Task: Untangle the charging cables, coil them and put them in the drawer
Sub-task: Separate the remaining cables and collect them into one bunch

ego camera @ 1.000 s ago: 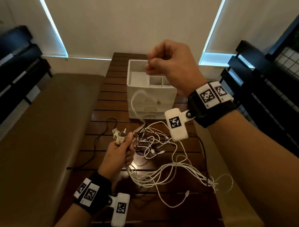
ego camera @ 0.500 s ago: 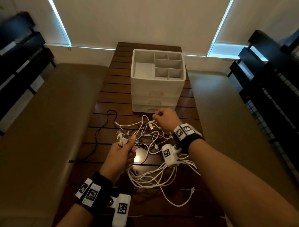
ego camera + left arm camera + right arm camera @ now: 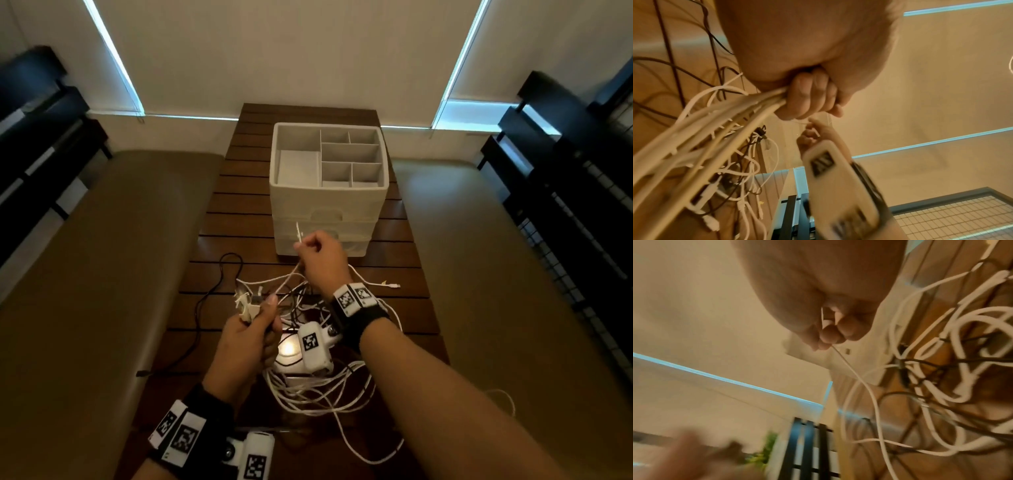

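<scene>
A tangle of white charging cables (image 3: 318, 383) is spread over the near half of the dark slatted desk (image 3: 219, 219), with a black cable (image 3: 202, 301) looping off toward the left edge. A bundle of the white strands is gripped in the left hand (image 3: 246, 339), the fingers (image 3: 807, 97) curled round it and several plug ends sticking up above the fist. One thin white cable (image 3: 855, 374) is pinched between thumb and fingertips of the right hand (image 3: 320, 253), which is held above the far part of the tangle, just in front of the white drawer unit (image 3: 327, 205); the cable's free end (image 3: 298, 232) is seen projecting upward past the knuckles.

The coming move is judged to turn on this line: the pinched strand runs down and toward the near left, from the right hand into the knot beside the left hand, so its long axis lies roughly between the two hands. A pull away from the left hand, up and toward the far edge, would probably draw it free; the right hand is the nearer one to the drawers. The drawers are closed, and only the open divided tray (image 3: 274, 161) on top is visible. Untangling is judged to be at an early stage, nothing being coiled yet.

No brand or readable writing is visible; only square black-and-white marker patterns are carried on the wrist bands (image 3: 352, 298).
</scene>
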Available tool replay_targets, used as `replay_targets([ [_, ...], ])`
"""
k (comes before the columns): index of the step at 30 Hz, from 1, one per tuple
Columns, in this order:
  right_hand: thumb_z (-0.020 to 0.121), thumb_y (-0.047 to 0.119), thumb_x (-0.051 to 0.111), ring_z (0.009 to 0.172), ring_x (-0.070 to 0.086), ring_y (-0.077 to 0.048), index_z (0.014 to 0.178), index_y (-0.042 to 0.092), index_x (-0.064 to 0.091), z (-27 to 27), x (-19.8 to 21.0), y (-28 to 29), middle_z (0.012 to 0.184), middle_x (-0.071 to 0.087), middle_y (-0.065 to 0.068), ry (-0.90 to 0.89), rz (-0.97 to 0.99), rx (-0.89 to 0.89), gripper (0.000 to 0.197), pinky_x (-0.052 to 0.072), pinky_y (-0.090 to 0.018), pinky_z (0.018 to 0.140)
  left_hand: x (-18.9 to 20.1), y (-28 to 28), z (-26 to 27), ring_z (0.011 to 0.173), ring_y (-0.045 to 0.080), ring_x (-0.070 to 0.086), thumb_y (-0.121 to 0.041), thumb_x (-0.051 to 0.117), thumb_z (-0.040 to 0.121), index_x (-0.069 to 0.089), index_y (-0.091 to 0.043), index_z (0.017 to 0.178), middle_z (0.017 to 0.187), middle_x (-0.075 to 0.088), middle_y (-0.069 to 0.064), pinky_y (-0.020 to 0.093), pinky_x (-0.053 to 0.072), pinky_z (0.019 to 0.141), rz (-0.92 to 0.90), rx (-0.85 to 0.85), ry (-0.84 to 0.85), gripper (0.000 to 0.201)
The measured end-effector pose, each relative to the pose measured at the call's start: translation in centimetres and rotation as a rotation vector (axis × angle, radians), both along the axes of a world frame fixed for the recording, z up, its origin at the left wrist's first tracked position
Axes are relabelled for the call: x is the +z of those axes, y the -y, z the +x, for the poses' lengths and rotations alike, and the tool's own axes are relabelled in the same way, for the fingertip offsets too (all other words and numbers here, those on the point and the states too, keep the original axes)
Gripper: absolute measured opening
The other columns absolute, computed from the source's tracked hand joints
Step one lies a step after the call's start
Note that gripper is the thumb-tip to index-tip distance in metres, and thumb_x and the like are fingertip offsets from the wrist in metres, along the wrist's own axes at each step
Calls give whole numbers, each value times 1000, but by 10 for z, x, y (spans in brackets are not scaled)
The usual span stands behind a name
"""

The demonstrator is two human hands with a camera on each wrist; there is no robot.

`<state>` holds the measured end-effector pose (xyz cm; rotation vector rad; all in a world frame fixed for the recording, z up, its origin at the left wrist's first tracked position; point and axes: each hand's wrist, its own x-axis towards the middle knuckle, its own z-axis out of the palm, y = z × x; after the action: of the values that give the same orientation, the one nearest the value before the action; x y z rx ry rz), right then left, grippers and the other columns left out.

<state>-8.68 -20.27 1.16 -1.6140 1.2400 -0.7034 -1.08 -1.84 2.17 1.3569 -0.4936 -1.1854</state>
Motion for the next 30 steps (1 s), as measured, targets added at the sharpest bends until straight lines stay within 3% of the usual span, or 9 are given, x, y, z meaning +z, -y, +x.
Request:
replay_targets([
  [3, 102, 23, 63, 56, 61, -15, 90, 20, 61, -27, 56, -30, 78, 68, -6, 136, -121, 147, 12, 54, -31, 51, 8, 18, 9, 41, 8, 20, -37, 58, 103, 71, -13, 77, 54, 25, -2, 21, 14, 42, -85, 98, -21, 38],
  [6, 104, 23, 62, 61, 60, -13, 91, 20, 61, -54, 90, -60, 73, 64, 1, 109, -419, 209, 13, 51, -30, 55, 30, 31, 13, 43, 8, 18, -35, 57, 104, 77, -10, 97, 54, 23, -4, 25, 13, 42, -211, 120, -21, 33],
  [9, 103, 20, 63, 67, 58, -12, 95, 18, 63, -68, 91, -76, 77, 63, 6, 31, -492, 316, 8, 50, -30, 60, 55, 34, 1, 45, 8, 22, -34, 58, 102, 75, -1, 109, 54, 29, -7, 24, 19, 43, -289, 82, 48, 37],
  [12, 98, 7, 64, 80, 61, -6, 103, 22, 65, -78, 81, -88, 91, 66, 11, 5, -542, 407, 16, 52, -24, 71, 70, 37, -12, 44, 6, 41, -31, 65, 96, 76, -2, 99, 52, 48, -7, 19, 35, 44, -337, 69, 94, 31],
  [15, 95, 6, 63, 80, 57, -10, 101, 20, 61, -84, 73, -97, 91, 63, 7, -77, -621, 428, 15, 50, -33, 70, 74, 42, -13, 63, 13, 66, -27, 68, 97, 76, -6, 87, 68, 69, 2, 25, 52, 59, -364, 77, 135, 24],
  [19, 98, 16, 60, 76, 57, -13, 98, 19, 60, -93, 63, -106, 87, 60, 7, -120, -659, 410, 4, 49, -39, 66, 78, 45, -12, 47, 5, 46, -24, 64, 102, 66, -2, 88, 54, 53, -12, 16, 39, 48, -309, 67, 183, 26],
  [21, 99, 15, 63, 74, 57, -13, 97, 20, 61, -100, 59, -110, 87, 60, 9, -162, -689, 396, 5, 49, -40, 64, 76, 45, -12, 50, 16, 38, -30, 66, 102, 65, -10, 80, 57, 47, -3, 24, 35, 48, -321, 48, 199, 29],
  [24, 97, 15, 64, 72, 58, -14, 99, 23, 63, -109, 56, -117, 89, 62, 9, -276, -754, 375, 8, 50, -38, 59, 71, 46, -15, 67, 29, 41, -49, 73, 92, 68, -26, 71, 70, 47, 11, 42, 40, 64, -306, 43, 183, 32],
  [30, 91, 19, 57, 68, 57, -15, 95, 24, 60, -115, 56, -116, 87, 61, 8, -328, -757, 396, 6, 50, -37, 55, 73, 51, -23, 59, 11, 40, -42, 67, 99, 56, -32, 63, 62, 42, -9, 35, 40, 67, -291, -21, 181, 38],
])
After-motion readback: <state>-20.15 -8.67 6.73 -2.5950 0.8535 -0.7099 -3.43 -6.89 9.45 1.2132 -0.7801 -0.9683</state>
